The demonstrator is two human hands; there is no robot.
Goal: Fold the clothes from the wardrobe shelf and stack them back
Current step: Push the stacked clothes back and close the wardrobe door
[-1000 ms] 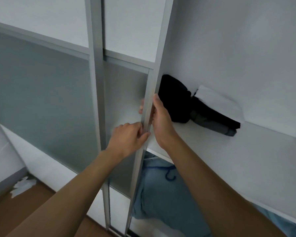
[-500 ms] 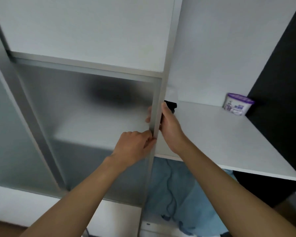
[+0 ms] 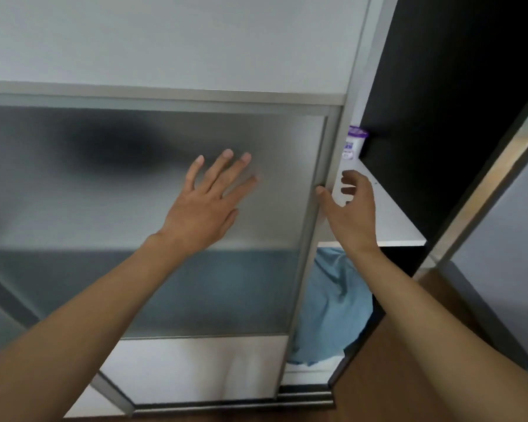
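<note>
Across most of the view stands the frosted sliding door (image 3: 153, 193), drawn over nearly the whole wardrobe opening, and behind its glass a dark blur (image 3: 116, 147) at shelf height is probably the clothes, though nothing of them shows clearly. Only a narrow gap remains beside the door's metal edge (image 3: 323, 190), showing the white shelf (image 3: 387, 220) and, below it, a hanging blue garment (image 3: 333, 300). The main risk, as I judge it, is the right hand (image 3: 352, 214): it is loosely open, thumb touching the front of the door edge and fingers curled in the gap, so a hard slide toward the dark side panel (image 3: 439, 102) could pinch them. The blue cloth could also catch in the closing edge. The left hand (image 3: 206, 202) is spread flat, fingers fanned, against or just off the glass; a heavy push there might rock the panel. On the shelf's back corner sits a small white tub with a purple lid (image 3: 354, 144); its label print is too blurred to read.
</note>
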